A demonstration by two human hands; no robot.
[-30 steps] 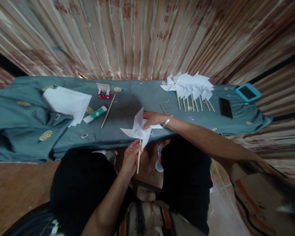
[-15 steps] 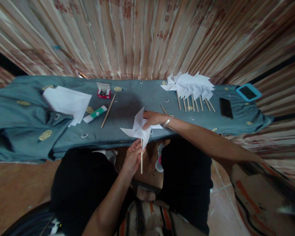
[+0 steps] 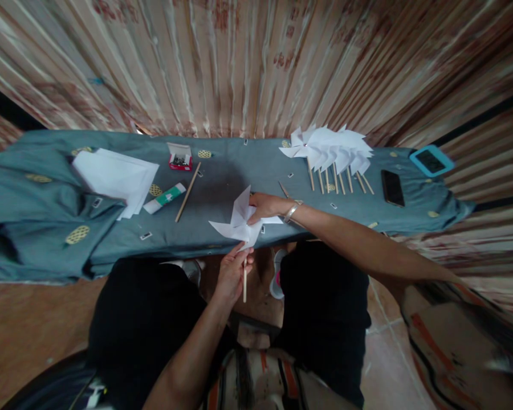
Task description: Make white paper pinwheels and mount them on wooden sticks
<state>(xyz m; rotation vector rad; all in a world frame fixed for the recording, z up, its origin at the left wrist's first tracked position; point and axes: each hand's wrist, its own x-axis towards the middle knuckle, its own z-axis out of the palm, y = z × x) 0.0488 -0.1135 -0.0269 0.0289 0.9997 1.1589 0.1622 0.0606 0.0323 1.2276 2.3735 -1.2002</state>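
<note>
A white paper pinwheel (image 3: 240, 219) on a thin wooden stick (image 3: 245, 285) is held over the table's near edge. My left hand (image 3: 232, 273) is closed round the upper part of the stick, its fingertips against the lowest paper blade. From the right, my right hand (image 3: 270, 206) grips the paper, with the thumb pressed near the centre by a small pin. The fingers behind the paper are hidden. Left of the pinwheel lie a loose wooden stick (image 3: 188, 192) and a green-and-white glue tube (image 3: 165, 198).
Finished-looking pinwheels (image 3: 333, 149) overlap in a row at the back right. Scissors (image 3: 284, 189) lie partly behind my right wrist. A phone (image 3: 393, 188) and a blue-framed timer (image 3: 432, 160) are farther right. Paper sheets (image 3: 115, 173) and a red box of pins (image 3: 180, 157) lie left.
My left hand has shifted slightly, and its fingers now press the lowest blade up against the stick. The right hand stays at the pinwheel's centre.
</note>
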